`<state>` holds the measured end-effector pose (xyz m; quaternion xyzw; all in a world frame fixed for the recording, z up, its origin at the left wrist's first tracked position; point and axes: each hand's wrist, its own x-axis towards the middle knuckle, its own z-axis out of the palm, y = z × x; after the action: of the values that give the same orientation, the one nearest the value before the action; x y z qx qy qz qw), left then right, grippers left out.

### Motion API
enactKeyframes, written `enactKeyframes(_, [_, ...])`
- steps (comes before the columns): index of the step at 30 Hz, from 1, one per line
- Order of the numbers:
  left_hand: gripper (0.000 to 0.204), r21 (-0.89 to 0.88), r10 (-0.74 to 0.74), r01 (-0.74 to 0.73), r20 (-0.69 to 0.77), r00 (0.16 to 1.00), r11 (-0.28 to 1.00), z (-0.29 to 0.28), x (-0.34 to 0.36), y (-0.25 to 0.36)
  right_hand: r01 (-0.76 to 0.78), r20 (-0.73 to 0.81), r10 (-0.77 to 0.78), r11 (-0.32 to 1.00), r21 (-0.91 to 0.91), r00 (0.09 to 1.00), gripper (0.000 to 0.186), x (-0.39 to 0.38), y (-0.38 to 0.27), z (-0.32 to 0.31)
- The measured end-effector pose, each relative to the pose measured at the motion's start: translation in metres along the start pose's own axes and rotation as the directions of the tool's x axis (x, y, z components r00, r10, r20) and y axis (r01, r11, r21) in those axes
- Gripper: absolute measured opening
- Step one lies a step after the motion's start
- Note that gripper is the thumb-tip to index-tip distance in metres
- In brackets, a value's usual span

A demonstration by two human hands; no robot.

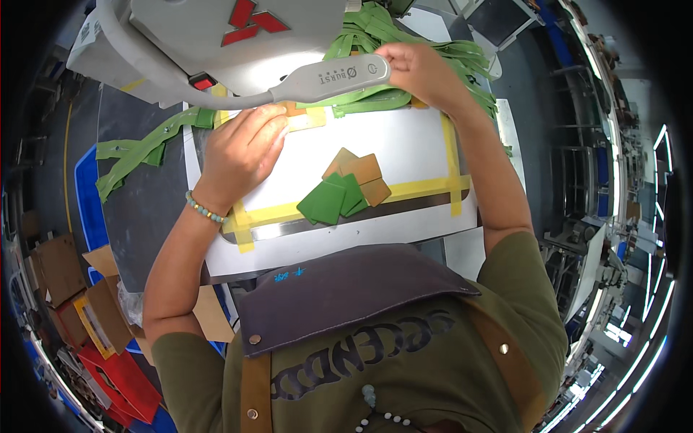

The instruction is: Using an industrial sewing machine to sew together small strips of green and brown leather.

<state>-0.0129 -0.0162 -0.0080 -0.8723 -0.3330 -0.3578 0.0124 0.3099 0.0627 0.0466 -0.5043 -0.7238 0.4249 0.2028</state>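
Note:
My left hand (249, 148) is on the white work surface below the sewing machine, its fingers pressed together beside a small tan piece (294, 109). What is under those fingertips is hidden. A green strap (144, 146) with metal snaps comes out to the left behind this hand. At the far end of a grey lamp (328, 81), my right hand (426, 76) is closed, fingers curled; the lamp covers its fingertips. Close by it lies a heap of green straps (375, 32). Nearer me, loose green patches (323, 202) overlap tan patches (364, 169).
The grey sewing machine (238, 36) stands across the far side. Yellow tape (419, 189) borders the white surface. To the left are a blue bin (90, 206), cardboard boxes (101, 310) and a red box (119, 382). A dark apron flap (346, 292) lies at the near edge.

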Motion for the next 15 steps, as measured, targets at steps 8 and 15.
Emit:
enactKeyframes(8, [0.031, 0.032, -0.009, 0.005, 0.136, 0.991, 0.999, 0.006, 0.004, 0.003, 0.112, 0.090, -0.109, 0.993, -0.022, 0.990, 0.023, -0.004, 0.010, 0.017])
enactKeyframes(15, [0.030, -0.107, -0.143, 0.167, 0.202, 0.969, 0.980, 0.005, 0.001, -0.002, -0.023, 0.086, 0.029, 0.997, -0.072, 0.996, 0.027, -0.010, -0.009, -0.005])
